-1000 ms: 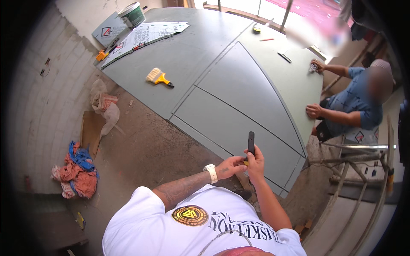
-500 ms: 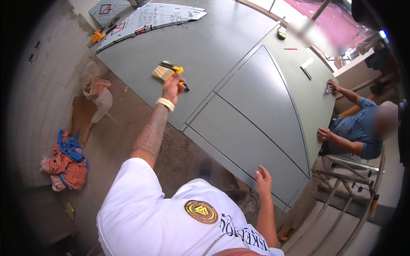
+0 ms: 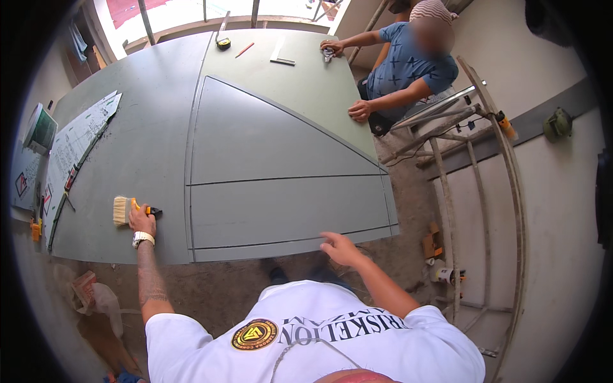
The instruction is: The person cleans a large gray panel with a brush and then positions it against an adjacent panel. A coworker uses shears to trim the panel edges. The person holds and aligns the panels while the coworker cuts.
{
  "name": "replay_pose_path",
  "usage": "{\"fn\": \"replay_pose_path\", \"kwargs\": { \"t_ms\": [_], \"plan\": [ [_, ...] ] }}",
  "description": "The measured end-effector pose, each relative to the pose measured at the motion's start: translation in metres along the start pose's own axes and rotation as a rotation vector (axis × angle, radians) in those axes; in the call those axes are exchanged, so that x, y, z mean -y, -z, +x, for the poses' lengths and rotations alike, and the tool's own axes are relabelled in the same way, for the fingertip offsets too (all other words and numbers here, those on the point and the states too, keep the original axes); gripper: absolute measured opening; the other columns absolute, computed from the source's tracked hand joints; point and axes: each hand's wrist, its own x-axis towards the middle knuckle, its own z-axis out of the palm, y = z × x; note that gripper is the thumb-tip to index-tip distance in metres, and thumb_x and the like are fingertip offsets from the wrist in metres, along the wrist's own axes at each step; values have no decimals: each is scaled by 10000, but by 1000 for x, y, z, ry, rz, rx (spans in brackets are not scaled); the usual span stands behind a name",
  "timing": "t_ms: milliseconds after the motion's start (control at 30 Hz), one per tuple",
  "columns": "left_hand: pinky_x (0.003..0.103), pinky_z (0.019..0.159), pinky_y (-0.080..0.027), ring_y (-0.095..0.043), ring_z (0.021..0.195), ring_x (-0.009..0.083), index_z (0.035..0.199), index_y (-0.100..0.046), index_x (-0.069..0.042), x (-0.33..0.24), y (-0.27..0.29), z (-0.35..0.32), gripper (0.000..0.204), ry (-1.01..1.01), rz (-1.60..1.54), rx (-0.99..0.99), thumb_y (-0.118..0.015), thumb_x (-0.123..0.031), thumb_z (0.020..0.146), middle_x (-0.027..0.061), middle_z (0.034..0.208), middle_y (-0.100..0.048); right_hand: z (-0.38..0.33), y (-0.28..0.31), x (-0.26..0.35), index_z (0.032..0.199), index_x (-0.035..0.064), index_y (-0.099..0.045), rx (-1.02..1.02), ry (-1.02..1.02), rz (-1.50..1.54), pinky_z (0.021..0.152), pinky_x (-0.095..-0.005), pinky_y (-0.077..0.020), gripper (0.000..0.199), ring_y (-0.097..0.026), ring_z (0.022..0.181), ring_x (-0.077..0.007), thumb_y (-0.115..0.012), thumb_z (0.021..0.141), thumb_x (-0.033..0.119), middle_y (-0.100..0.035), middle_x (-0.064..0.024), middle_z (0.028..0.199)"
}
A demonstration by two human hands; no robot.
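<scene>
We log left hand (image 3: 142, 219) at a paintbrush (image 3: 122, 211); whether its fingers pinch it, we cannot tell. Right hand (image 3: 341, 249): fingers loosely spread, grey panel (image 3: 274, 207) just beyond them.

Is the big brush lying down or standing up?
Lying down: the brush rests flat on the grey panel, its pale bristles pointing left, with the left hand at its handle.

The right wall (image 3: 552, 204) is pale; the floor (image 3: 204, 284) brown; the far opening (image 3: 188, 14) bright.
</scene>
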Motion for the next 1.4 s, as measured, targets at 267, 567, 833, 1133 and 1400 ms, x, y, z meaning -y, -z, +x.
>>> {"fn": "replay_pose_path", "kwargs": {
  "t_ms": [267, 567, 833, 1133, 1400],
  "plan": [
    [443, 1053, -528, -700, 1168, 316, 1186, -743, -46, -30, 104, 0, 275, -81, -499, -425, -756, -228, 981, 130, 1227, -753, -31, 127, 155, 1649, -1, -419, 2, 146, 287, 1045, -423, -540, 868, -645, 1296, -332, -639, 1048, 585, -626, -242, 1473],
    [328, 973, -583, -700, 1070, 158, 1239, -745, 37, -173, 132, -26, 291, -327, -1298, -257, -730, -190, 1058, 74, 1118, -759, 37, 310, 233, 1722, 83, -282, -518, 1057, 443, 1205, -500, -420, 845, -417, 1559, -407, -582, 1085, 552, -378, -204, 1713],
    [292, 847, -618, -759, 923, 138, 1136, -787, -39, -336, 177, -144, 190, -720, -1287, 18, -800, -73, 950, 55, 1004, -801, 31, 164, 198, 1689, 133, -398, -75, 683, -126, 1040, -449, -558, 991, -660, 1293, -340, -877, 895, 485, -631, -190, 1501],
    [407, 824, -562, -739, 891, 272, 1104, -800, -96, -424, 116, -238, 270, -961, -1063, 178, -853, -154, 846, 73, 938, -773, 46, 53, 85, 1163, 80, -739, -186, 533, -29, 824, -440, -597, 319, -738, 905, -409, -785, 886, 231, -779, -176, 979],
    [432, 981, -557, -688, 1134, 320, 1312, -750, -76, -418, 56, -211, 421, -663, -974, 57, -815, -308, 967, 160, 1217, -719, 108, 151, -78, 1315, 64, -756, -530, 279, 2, 844, -385, -600, 431, -776, 970, -241, -775, 964, 313, -805, -156, 1061]
  ]
}}
